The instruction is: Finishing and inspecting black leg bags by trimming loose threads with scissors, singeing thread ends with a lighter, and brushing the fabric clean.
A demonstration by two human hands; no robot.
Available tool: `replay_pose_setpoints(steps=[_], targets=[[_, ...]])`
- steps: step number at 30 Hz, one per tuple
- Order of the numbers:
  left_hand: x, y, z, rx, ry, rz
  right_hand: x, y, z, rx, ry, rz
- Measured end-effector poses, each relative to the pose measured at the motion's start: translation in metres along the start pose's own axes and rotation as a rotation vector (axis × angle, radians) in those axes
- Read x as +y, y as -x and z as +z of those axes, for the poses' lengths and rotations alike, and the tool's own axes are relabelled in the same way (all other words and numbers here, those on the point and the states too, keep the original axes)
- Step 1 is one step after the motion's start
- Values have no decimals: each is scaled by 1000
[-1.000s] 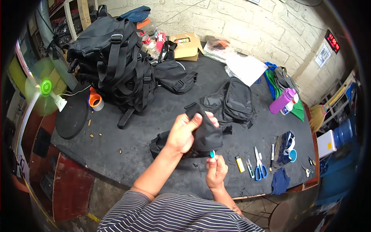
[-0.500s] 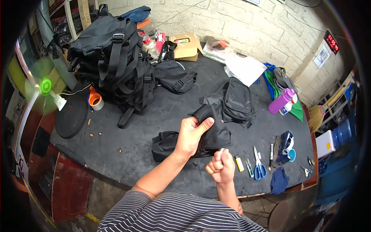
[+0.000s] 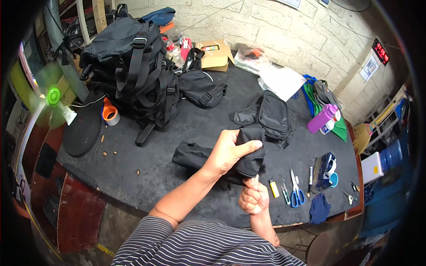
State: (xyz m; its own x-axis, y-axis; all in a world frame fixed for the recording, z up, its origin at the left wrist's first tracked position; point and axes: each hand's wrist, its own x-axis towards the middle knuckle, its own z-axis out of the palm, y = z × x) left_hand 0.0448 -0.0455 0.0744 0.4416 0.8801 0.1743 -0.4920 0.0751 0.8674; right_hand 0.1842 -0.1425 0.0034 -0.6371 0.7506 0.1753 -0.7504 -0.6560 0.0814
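A black fabric bag (image 3: 191, 156) lies near the front middle of the table, one end lifted and folded up. My left hand (image 3: 225, 154) is closed around that raised end, thumb on top. Just below the bag's lower right edge, my right hand (image 3: 254, 198) is curled with thumb and forefinger pinched together against the edge. What the pinch holds is too small to make out. Right of it lie a yellow lighter (image 3: 274, 188), a small green-handled cutter (image 3: 285, 193), blue-handled scissors (image 3: 297, 195) and a marker (image 3: 310, 178).
A large black backpack (image 3: 128, 75) stands at the left, beside an orange tape roll (image 3: 109, 113). Two smaller black bags, one a sling bag (image 3: 273, 116), lie farther back. At right are a purple bottle (image 3: 322, 119) and a dark blue cloth (image 3: 320, 208). A green fan (image 3: 53, 96) spins at far left.
My left hand has shifted right and slightly down, turning the bag's raised end with it. My right hand stays pinched at the edge, slightly lower.
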Motion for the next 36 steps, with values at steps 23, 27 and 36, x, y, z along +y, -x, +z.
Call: replay_pose_setpoints(steps=[23, 27, 36], targets=[[5, 5, 1, -51, -48, 56, 2, 3, 3, -7, -16, 65], [2, 3, 1, -21, -108, 53, 22, -4, 10, 448, 1061, -561], [31, -25, -22, -164, 317, -14, -5, 41, -14, 440, 810, -368]])
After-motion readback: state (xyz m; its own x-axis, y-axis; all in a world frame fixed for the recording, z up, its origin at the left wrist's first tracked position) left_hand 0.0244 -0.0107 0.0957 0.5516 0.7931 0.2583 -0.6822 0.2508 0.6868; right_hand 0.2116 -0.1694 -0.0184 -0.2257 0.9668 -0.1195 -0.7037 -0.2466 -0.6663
